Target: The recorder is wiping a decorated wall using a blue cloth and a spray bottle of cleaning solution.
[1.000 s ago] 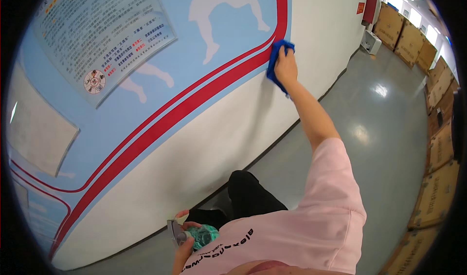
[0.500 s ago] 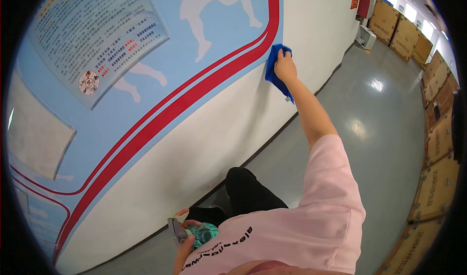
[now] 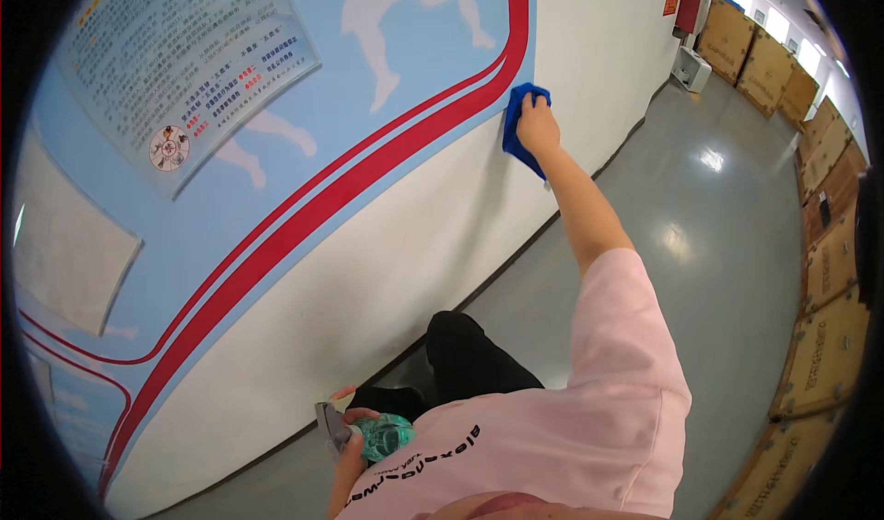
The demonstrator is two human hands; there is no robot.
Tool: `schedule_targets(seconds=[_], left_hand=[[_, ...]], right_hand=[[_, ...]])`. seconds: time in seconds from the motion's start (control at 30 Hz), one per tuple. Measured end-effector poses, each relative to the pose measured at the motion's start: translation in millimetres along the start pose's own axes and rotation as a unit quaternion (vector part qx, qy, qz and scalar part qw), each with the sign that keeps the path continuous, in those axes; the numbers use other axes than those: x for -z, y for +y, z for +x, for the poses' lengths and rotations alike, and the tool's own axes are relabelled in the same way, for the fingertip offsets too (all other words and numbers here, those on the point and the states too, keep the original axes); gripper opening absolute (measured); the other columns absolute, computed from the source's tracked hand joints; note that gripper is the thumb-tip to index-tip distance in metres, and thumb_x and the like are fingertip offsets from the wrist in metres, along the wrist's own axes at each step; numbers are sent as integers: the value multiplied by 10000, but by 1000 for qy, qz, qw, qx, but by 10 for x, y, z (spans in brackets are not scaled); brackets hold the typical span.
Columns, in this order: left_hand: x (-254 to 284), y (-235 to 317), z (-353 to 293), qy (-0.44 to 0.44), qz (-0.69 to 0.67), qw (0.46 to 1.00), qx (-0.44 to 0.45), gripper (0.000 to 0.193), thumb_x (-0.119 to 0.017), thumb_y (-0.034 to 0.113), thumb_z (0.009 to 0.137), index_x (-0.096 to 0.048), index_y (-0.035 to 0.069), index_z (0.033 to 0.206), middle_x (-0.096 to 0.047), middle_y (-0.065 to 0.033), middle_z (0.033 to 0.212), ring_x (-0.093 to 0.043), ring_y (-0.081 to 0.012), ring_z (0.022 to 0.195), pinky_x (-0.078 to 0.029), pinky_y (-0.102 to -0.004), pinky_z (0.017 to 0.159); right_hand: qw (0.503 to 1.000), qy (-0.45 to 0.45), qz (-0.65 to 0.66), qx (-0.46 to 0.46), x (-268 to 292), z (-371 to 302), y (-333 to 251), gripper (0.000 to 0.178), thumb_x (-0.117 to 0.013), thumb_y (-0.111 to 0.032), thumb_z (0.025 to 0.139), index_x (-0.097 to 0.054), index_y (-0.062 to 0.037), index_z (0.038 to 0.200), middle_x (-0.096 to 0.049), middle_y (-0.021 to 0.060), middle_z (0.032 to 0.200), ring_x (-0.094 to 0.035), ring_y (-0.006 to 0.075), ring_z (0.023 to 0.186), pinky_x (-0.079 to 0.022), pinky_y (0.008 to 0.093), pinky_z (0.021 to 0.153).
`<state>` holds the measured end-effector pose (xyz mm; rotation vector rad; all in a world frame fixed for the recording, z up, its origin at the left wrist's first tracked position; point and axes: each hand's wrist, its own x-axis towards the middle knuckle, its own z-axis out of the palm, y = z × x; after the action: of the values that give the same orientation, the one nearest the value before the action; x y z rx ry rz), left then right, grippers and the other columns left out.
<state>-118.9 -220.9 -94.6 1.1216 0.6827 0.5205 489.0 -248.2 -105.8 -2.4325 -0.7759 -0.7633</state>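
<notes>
With my arm stretched out, my right hand (image 3: 537, 126) presses a blue cloth (image 3: 517, 140) against the white wall (image 3: 405, 235), just beside the corner of the red stripe (image 3: 387, 159). The cloth is bunched under my fingers and its lower end hangs toward the floor. Low and close to my body, my left hand (image 3: 352, 442) is closed around a spray bottle (image 3: 385, 435) with a grey trigger head and a clear green body. The bottle lies tilted against my pink shirt, and part of it is covered by my fingers.
A light blue mural with a printed panel (image 3: 221, 69) and a blank clear-edged panel (image 3: 69, 244) covers the upper left wall. Grey floor (image 3: 626, 308) runs along the wall's dark baseboard. Wooden crates (image 3: 824, 354) line the right side. A white box-shaped unit (image 3: 691, 69) stands far off by the wall.
My right hand and the cloth have shifted very slightly left along the wall. The spray bottle in my left hand has moved slightly.
</notes>
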Motion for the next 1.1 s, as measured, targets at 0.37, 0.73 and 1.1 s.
schedule_targets(seconds=[0.37,0.73,1.1], left_hand=[[47,-113,-145,59,-15,998,-31,807,-770,275,721,-343,25,1359,-614,-147,962,-625,-170,835,-546,-286,707],[558,-594,126,7,-7,997,-79,712,-721,217,724,-392,4,1318,-594,-140,1047,-636,-175,833,-538,-268,657],[500,-504,69,70,29,997,-13,661,-628,122,658,-447,-20,1278,-598,-132,1105,-647,-155,782,-380,-208,547]], right_hand=[[979,-41,45,-193,163,444,-225,426,-470,-141,867,-448,56,1244,-512,277,1181,-596,418,1030,-524,448,834],[957,210,138,141,1093,526,-1454,429,-517,-50,790,-492,18,1212,-508,230,1023,-571,402,895,-510,478,711],[937,338,-10,82,2472,2273,-1590,419,-444,-95,864,-532,-70,1272,-540,213,1173,-582,365,1014,-502,423,850]])
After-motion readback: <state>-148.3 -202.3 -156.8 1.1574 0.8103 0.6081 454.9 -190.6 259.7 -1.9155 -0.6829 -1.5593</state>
